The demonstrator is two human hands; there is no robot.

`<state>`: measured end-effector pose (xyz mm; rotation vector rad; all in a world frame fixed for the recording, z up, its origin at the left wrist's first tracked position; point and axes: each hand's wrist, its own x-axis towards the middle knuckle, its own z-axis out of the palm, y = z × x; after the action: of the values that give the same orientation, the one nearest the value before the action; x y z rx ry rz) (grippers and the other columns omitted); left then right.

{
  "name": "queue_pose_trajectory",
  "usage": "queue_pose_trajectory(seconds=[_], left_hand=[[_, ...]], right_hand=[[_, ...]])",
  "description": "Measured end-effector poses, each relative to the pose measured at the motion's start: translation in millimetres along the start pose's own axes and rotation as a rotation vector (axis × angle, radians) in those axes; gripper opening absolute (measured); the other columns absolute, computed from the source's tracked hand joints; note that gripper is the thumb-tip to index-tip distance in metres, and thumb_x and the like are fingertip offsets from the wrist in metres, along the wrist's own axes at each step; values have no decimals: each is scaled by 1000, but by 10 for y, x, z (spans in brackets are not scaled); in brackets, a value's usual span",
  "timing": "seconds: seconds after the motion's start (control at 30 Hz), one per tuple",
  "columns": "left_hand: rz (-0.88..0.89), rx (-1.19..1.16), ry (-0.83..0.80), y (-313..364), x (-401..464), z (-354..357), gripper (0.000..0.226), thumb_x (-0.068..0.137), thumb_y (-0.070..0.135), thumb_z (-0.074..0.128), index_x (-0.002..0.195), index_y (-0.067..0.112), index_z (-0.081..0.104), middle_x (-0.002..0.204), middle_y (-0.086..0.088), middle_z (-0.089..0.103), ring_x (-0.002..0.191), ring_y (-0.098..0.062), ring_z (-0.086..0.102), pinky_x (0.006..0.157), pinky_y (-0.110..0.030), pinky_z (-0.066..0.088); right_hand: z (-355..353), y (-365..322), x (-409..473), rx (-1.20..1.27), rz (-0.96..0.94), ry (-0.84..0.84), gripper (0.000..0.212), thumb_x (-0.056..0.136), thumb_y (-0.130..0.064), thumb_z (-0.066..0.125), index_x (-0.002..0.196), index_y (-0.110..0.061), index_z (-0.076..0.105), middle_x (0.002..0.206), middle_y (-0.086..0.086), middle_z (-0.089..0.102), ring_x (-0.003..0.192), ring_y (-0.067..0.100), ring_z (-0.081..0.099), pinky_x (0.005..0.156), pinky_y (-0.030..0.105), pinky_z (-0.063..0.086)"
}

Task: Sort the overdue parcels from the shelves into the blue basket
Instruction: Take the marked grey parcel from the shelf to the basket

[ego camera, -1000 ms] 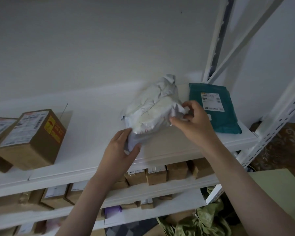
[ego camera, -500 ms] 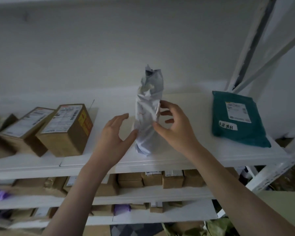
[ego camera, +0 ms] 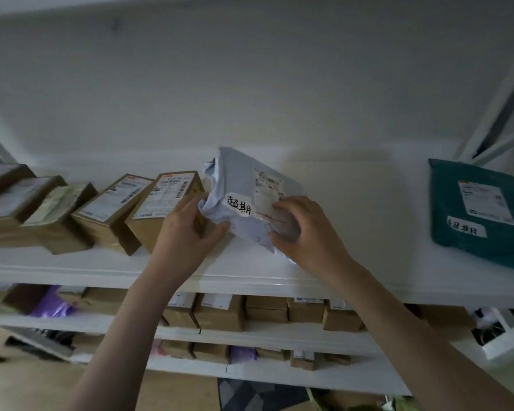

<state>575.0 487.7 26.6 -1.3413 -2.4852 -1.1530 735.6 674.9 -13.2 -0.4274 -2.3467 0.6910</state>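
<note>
**A:** Head view, biggest first: white shelving unit [ego camera: 250, 280], three tiers showing. Top shelf carries everything relevant.

**B:** What's on top?

**A:** Far right, teal mailer [ego camera: 481, 215] lying flat, printed label plus a handwritten white sticker. Well apart from the hands. Left side, a row of brown cardboard boxes [ego camera: 80, 209], labels up, leaning against each other.

**B:** And the parcel being handled?

**A:** Pale grey-white poly mailer [ego camera: 244, 188], crumpled, tilted up over the top shelf, between the box row and the teal one. Label side faces the camera. Its left edge is just beside the rightmost box; can't tell if they touch.

**B:** Grip?

**A:** Both hands clamped on it. Left hand [ego camera: 187, 232] has fingers curled round the lower left edge, thumb on the front. Right hand [ego camera: 306, 229] grips the lower right corner, fingers wrapped over the front across the shipping label [ego camera: 267, 191].

**B:** Markings?

**A:** Handwritten white sticker [ego camera: 238, 206] on the front, black characters, sits between the two hands, just left of the shipping label.

**B:** Lower tiers?

**A:** Small cardboard boxes [ego camera: 264, 312] in a row on the middle shelf, purple bag [ego camera: 52, 304] at its left. More boxes below, blurred.
</note>
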Motion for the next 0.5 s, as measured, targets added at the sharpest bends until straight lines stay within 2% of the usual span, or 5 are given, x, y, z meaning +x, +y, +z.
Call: queue_pose_trajectory(seconds=[0.13,0.23,0.3,0.43,0.5], left_hand=[[-3,-72,-53,-96,-95,126,23,86,33,77,103,25,62,98,14,60,88,7,55,66,-10,37],[-31,-96,-130,-124,-166,286,32,86,37,78,111,28,60,104,15,61,95,1,58,72,-10,43],[-39,-85,-172,-166,-201,412,32,86,37,78,110,27,59,102,16,62,95,4,58,70,-5,42],[-95,-103,-201,-139,-216,585,37,84,28,81,112,28,56,98,22,59,88,24,52,65,1,39],[-117,-149,-189,-159,-161,643,44,83,21,82,114,29,52,95,26,56,83,28,51,65,2,39]], right_hand=[[-80,187,-145,-70,50,-9,57,82,-32,81,131,-16,59,133,-4,50,123,14,45,96,21,42],[-208,316,-263,-104,92,-7,61,83,-34,81,136,-17,56,140,-6,46,126,8,40,96,8,32],[-295,377,-340,-111,108,11,62,86,-36,78,140,-16,55,141,-4,48,127,8,42,102,11,35],[-406,412,-459,-115,130,-4,66,87,-40,75,145,-18,51,139,-7,50,129,7,45,107,15,37],[-414,489,-448,-76,179,-11,70,85,-46,76,144,-19,50,138,-7,52,128,9,48,106,24,43]])
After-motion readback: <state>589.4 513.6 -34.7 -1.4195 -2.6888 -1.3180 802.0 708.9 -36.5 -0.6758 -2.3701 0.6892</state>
